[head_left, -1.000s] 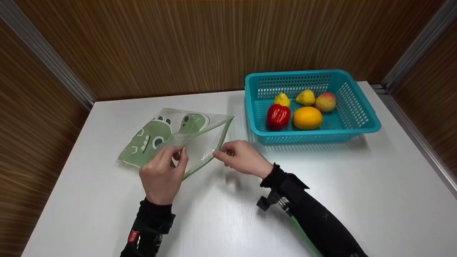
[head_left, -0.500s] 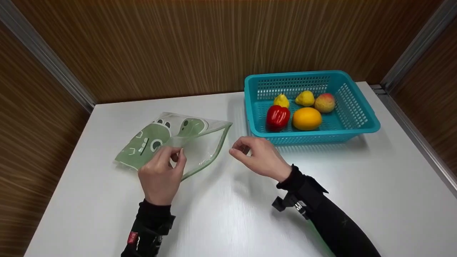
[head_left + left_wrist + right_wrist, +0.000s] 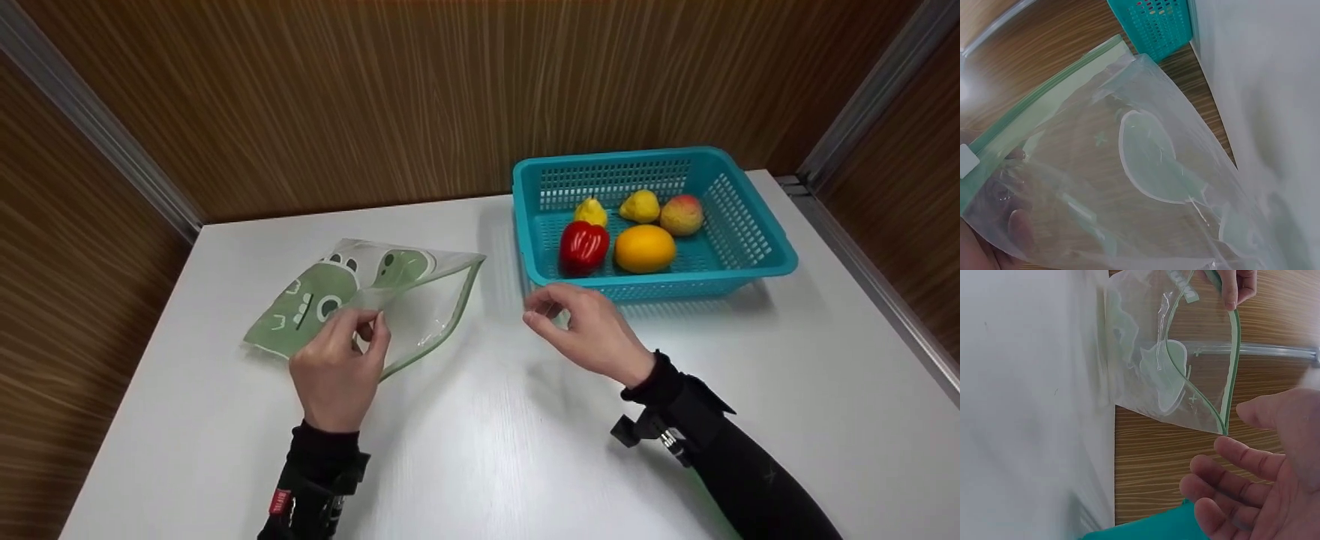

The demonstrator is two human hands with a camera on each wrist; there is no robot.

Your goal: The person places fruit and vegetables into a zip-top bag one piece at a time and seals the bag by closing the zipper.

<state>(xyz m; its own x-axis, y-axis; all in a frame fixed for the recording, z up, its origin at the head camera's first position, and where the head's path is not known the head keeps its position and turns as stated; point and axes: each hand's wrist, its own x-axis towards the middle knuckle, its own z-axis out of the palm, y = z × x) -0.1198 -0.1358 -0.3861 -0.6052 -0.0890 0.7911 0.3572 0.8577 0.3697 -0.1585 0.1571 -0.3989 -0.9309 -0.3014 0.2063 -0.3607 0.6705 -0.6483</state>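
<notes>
A clear zip bag (image 3: 307, 304) printed with green cartoon figures stands tilted over the white table, its green-edged mouth gaping toward the right. My left hand (image 3: 336, 375) pinches the near end of that mouth between thumb and fingers. In the left wrist view a white slider (image 3: 968, 161) sits on the green zip strip, beside the fingers. My right hand (image 3: 589, 330) hovers right of the bag, just in front of the basket, holding nothing. The right wrist view shows its fingers (image 3: 1252, 461) loosely bent and apart from the thumb.
A teal basket (image 3: 675, 285) stands at the back right. Inside lie a red bell pepper (image 3: 584, 249), an orange-yellow fruit (image 3: 645, 248), a peach (image 3: 682, 215) and two yellow pears (image 3: 640, 206). Wood-grain panels (image 3: 360, 112) enclose the table's back and sides.
My right hand has let go of the bag's edge and moved right toward the basket's front. The left hand keeps its pinch in place, and the bag's mouth stays apart.
</notes>
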